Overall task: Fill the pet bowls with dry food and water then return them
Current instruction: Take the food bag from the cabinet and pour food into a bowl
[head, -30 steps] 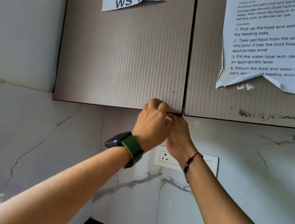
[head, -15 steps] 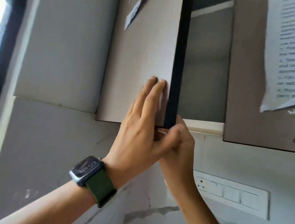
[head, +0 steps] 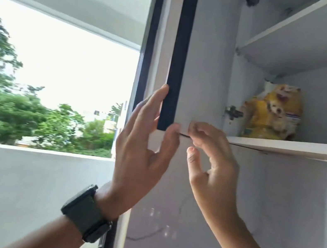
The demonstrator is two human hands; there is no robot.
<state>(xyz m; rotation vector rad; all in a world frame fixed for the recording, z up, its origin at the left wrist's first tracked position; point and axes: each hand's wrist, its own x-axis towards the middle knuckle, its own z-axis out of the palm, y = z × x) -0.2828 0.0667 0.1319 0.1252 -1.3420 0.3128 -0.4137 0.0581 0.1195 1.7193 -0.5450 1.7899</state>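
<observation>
A yellow pet food bag [head: 268, 116] with a dog's picture stands on the lower shelf [head: 298, 147] of the wall cabinet. The cabinet door [head: 178, 61] is swung wide and I see it edge-on. My left hand [head: 141, 155] lies with straight fingers against the door's outer face, its thumb at the bottom corner. My right hand [head: 213, 167] is just below the door's lower edge, its fingers loosely curled with the tips touching that edge, and it holds nothing. No bowl is in view.
An upper shelf [head: 294, 31] sits above the bag. A metal hinge [head: 232, 112] sticks out left of the bag. A window [head: 53, 73] with a dark frame fills the left. Marble wall [head: 272, 219] runs below the cabinet.
The door has swung from shut to wide open, uncovering the shelves and the food bag. My view has turned left toward the window. The right hand's fingers have loosened from the door's edge.
</observation>
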